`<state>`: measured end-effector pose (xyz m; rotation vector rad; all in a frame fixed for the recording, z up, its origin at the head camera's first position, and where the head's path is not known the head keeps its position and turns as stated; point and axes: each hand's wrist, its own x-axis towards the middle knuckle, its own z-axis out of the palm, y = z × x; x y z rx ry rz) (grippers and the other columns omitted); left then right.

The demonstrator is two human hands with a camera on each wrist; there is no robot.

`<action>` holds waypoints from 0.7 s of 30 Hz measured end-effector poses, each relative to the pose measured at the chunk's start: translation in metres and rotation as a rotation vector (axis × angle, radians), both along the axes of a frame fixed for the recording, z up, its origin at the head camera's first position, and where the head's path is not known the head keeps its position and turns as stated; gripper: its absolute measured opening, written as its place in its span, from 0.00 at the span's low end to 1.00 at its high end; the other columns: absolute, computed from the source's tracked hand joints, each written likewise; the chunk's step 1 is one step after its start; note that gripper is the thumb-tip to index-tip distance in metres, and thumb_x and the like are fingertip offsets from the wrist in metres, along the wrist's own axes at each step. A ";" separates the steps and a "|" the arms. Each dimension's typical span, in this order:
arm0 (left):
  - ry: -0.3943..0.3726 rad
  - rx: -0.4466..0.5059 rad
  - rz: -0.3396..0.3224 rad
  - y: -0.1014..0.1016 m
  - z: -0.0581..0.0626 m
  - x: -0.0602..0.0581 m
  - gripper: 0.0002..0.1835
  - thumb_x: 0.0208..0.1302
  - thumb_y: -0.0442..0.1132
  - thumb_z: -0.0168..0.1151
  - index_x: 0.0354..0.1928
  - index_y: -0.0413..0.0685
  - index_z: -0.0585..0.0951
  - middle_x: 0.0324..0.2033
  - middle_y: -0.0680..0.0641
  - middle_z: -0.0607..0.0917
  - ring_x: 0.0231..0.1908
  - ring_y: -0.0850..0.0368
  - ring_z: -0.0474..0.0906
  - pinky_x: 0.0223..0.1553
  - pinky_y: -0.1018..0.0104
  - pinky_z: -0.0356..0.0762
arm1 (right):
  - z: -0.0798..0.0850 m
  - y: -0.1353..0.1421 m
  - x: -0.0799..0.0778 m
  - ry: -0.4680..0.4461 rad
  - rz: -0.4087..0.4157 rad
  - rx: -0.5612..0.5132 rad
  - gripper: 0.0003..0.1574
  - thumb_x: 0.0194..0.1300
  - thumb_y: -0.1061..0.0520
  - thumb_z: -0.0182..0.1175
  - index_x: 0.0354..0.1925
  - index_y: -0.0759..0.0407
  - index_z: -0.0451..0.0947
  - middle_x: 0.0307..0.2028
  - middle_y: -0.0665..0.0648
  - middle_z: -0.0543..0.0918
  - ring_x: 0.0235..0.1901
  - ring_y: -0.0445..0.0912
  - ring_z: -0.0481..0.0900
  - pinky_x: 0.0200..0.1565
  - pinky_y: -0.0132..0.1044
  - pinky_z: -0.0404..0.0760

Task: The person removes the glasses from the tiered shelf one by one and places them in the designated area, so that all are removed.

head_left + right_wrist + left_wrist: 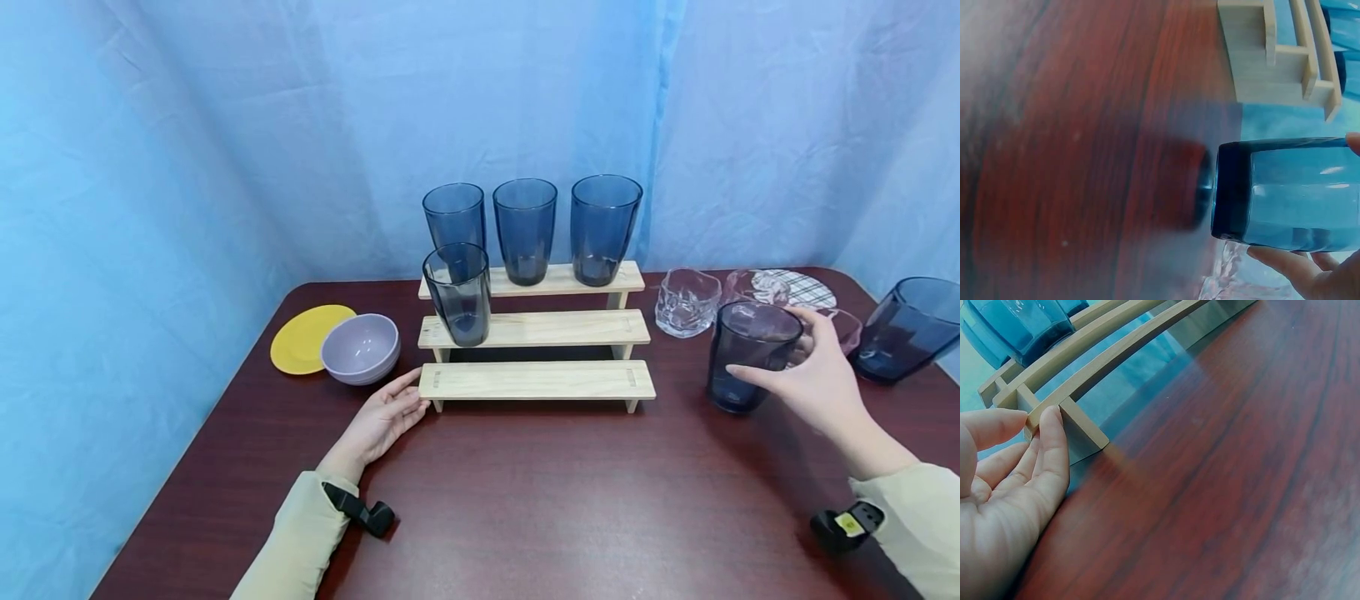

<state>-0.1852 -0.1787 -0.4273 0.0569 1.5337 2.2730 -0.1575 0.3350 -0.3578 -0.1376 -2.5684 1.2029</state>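
Note:
My right hand [821, 387] grips a dark blue glass tumbler [750, 358] round its sides, thumb on the near side. The tumbler stands nearly upright, its base [1232, 190] close to the tabletop; whether it touches I cannot tell. With thumb and fingers, my left hand [382, 421] pinches the left end of the lowest board of a three-step wooden rack [536, 381]. On the rack's top step stand three blue tumblers [525, 229], and one more tumbler [459, 296] is at the left of the middle step.
Left of the rack are a lilac bowl [362, 350] and a yellow plate [303, 342]. At right, a clear wavy glass [686, 304], pinkish glasses [757, 287], a checked round plate [806, 289] and a tilted blue tumbler [911, 329] crowd near my right hand. Blue curtain [480, 100] hangs behind.

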 end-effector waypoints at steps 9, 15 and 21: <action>-0.009 0.006 0.005 0.000 0.001 0.002 0.32 0.71 0.26 0.43 0.73 0.38 0.46 0.37 0.52 0.74 0.37 0.65 0.79 0.44 0.76 0.78 | -0.002 0.006 -0.007 -0.049 -0.050 0.026 0.66 0.50 0.48 0.73 0.72 0.60 0.40 0.60 0.73 0.62 0.37 0.26 0.60 0.28 0.15 0.64; -0.004 0.001 0.007 0.000 0.002 0.002 0.32 0.70 0.26 0.43 0.73 0.37 0.46 0.37 0.52 0.74 0.36 0.65 0.79 0.44 0.76 0.78 | -0.004 0.008 -0.013 -0.011 -0.068 0.036 0.65 0.49 0.50 0.73 0.71 0.60 0.42 0.54 0.68 0.66 0.33 0.25 0.61 0.27 0.16 0.64; -0.004 -0.003 0.008 0.000 0.002 0.002 0.32 0.71 0.26 0.42 0.73 0.37 0.46 0.37 0.53 0.74 0.37 0.66 0.79 0.44 0.76 0.78 | -0.005 0.007 -0.019 0.008 -0.097 0.073 0.66 0.47 0.49 0.74 0.71 0.60 0.43 0.56 0.67 0.67 0.36 0.33 0.68 0.34 0.19 0.66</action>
